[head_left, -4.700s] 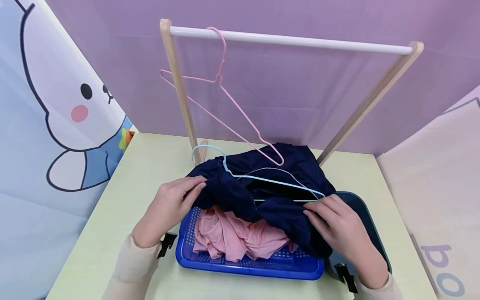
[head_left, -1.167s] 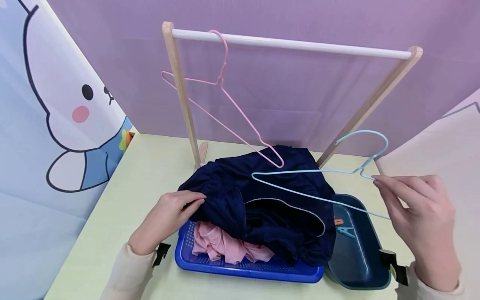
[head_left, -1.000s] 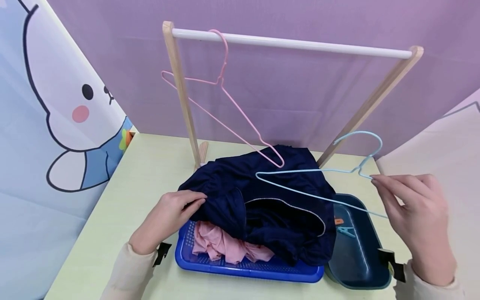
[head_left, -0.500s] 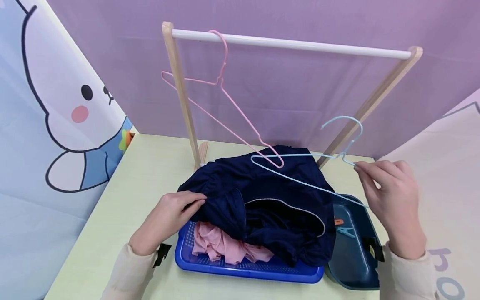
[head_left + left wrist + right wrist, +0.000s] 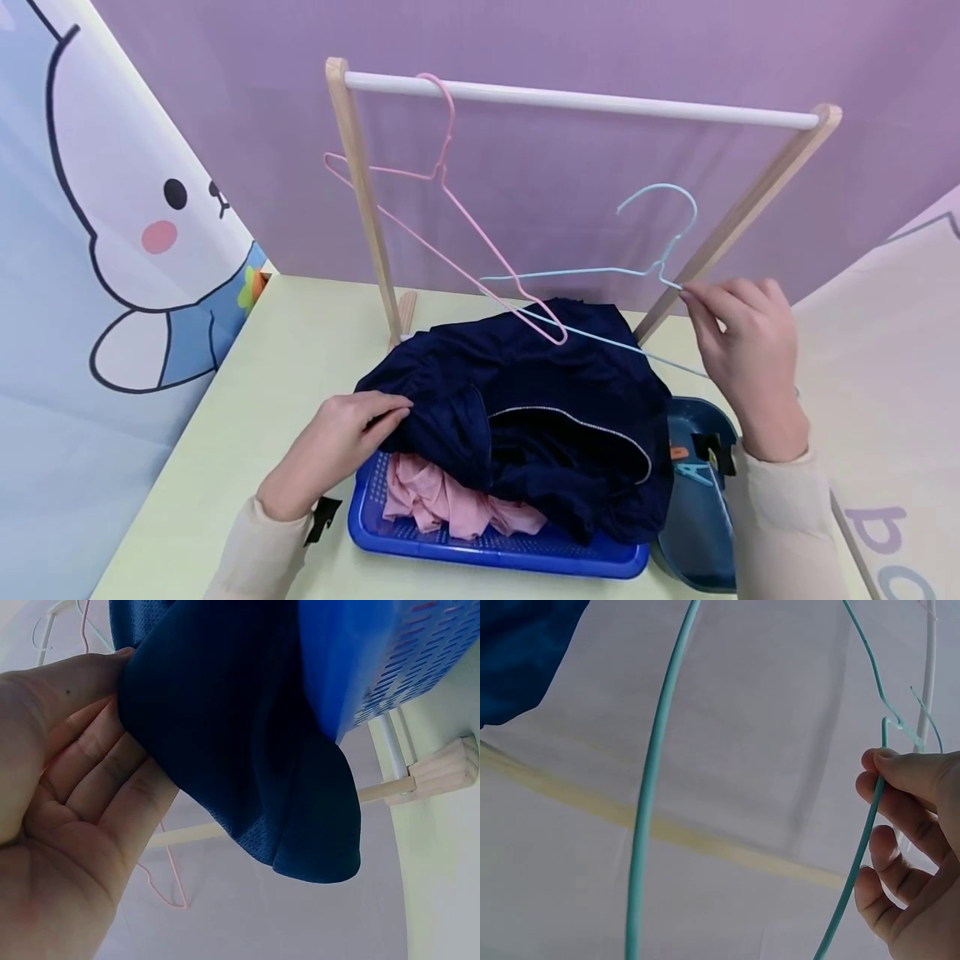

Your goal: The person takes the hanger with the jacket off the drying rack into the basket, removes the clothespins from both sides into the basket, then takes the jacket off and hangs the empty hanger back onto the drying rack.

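My right hand (image 5: 750, 358) pinches a light blue clothes hanger (image 5: 585, 271) by its shoulder, just below the hook, and holds it in the air in front of the rack. In the right wrist view, thumb and fingers close on the hanger's wire (image 5: 870, 817). With my left hand (image 5: 337, 446) I pinch the left edge of a dark navy garment (image 5: 525, 358), whose neck-like opening with pale stitching faces up. The left wrist view has the garment's cloth (image 5: 217, 727) hanging from thumb and fingers. This garment lies over a blue basket (image 5: 495, 554) holding pink cloth (image 5: 450, 500).
A rack with a white rail (image 5: 585, 101) and wooden posts stands behind. From its left end hangs a pink hanger (image 5: 480, 229). At right, a dark green basin (image 5: 693, 533) holds a light blue clothespin (image 5: 693, 472) and an orange one (image 5: 678, 452), partly behind my right sleeve.
The blue hanger came out of the navy garment in my right hand and swung far right. Since then it has risen and moved left towards the rail. My left hand has stayed on the garment.
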A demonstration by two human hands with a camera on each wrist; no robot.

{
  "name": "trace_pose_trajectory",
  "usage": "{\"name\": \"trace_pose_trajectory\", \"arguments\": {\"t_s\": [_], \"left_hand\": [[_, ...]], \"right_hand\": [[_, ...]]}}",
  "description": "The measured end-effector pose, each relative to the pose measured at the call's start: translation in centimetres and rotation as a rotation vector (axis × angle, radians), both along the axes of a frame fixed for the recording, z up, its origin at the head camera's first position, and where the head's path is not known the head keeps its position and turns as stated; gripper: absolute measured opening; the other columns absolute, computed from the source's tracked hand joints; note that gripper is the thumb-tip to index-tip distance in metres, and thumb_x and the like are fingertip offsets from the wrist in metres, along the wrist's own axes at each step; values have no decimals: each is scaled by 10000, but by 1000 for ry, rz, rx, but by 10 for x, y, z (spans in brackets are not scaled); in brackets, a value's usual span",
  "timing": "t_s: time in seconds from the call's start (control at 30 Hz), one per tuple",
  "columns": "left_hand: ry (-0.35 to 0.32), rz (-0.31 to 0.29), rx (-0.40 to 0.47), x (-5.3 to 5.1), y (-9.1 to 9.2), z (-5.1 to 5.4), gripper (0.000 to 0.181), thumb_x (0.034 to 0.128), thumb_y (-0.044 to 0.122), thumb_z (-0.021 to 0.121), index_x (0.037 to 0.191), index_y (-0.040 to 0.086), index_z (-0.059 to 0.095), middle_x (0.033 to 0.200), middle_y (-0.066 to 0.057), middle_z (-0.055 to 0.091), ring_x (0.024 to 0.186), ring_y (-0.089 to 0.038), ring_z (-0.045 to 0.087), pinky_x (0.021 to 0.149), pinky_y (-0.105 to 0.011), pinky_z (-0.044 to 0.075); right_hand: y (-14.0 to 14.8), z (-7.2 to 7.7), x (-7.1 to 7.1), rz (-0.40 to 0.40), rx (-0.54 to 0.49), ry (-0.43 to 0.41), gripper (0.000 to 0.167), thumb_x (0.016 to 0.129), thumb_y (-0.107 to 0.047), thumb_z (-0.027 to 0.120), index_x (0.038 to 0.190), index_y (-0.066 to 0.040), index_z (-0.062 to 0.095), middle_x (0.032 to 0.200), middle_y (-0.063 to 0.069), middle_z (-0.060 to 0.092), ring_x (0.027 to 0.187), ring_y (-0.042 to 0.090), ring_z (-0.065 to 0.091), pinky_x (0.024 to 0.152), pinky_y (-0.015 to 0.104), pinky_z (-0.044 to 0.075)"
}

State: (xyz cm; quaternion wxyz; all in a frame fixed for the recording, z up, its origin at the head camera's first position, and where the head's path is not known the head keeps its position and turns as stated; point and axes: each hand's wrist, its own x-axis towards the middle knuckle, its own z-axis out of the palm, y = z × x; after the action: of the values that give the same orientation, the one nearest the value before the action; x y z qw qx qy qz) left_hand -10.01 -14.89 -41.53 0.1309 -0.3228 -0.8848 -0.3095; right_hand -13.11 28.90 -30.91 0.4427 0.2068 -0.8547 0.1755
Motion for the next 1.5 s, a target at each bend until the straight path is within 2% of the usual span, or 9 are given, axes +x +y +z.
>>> {"name": "trace_pose_trajectory", "arguments": {"t_s": [0.23, 0.43, 0.57, 0.9, 1.2, 1.5], "left_hand": [[-13, 3, -8, 1, 0, -2, 160, 881, 46, 761, 1037, 77, 770, 990, -6, 746, 911, -148, 709, 791, -345, 597], [2, 10, -3, -1, 1, -1, 167, 874, 41, 766, 1035, 87, 773, 989, 4, 746, 916, -145, 708, 793, -346, 595], [-13, 20, -14, -2, 1, -1, 166, 885, 50, 759, 1043, 97, 773, 998, 15, 744, 926, -140, 705, 802, -347, 593], [-13, 19, -14, -1, 1, -2, 169, 885, 42, 758, 1045, 97, 772, 1002, 13, 744, 926, -136, 705, 801, -342, 593], [-17, 17, -13, -2, 2, -2, 172, 887, 42, 757, 1048, 102, 772, 1003, 21, 743, 926, -131, 703, 802, -343, 593], [-28, 12, -18, -3, 3, -1, 166, 896, 44, 748, 1049, 102, 770, 999, 22, 742, 914, -124, 700, 797, -344, 594]], "right_hand": [[-3, 8, -13, 0, -5, 14, 111, 928, -32, 704, 974, 45, 768, 759, 200, 662, 656, 361, 447, 627, 447, 283], [-8, 24, -30, 1, -25, 45, 110, 936, -37, 697, 972, 35, 771, 778, 196, 679, 649, 347, 493, 654, 461, 300], [-14, 35, -40, -6, -42, 62, 116, 944, -60, 698, 975, 19, 777, 787, 187, 683, 666, 352, 512, 669, 463, 309], [-30, 56, -63, -4, -48, 69, 147, 961, -108, 687, 982, 5, 779, 822, 189, 694, 715, 370, 541, 709, 480, 359], [-39, 56, -78, 20, -81, 54, 102, 931, -92, 720, 956, -24, 792, 803, 158, 707, 714, 359, 570, 721, 478, 345], [-42, 46, -83, 46, -21, -4, 116, 939, -84, 710, 980, -4, 783, 859, 162, 723, 727, 381, 524, 687, 475, 367]]}}
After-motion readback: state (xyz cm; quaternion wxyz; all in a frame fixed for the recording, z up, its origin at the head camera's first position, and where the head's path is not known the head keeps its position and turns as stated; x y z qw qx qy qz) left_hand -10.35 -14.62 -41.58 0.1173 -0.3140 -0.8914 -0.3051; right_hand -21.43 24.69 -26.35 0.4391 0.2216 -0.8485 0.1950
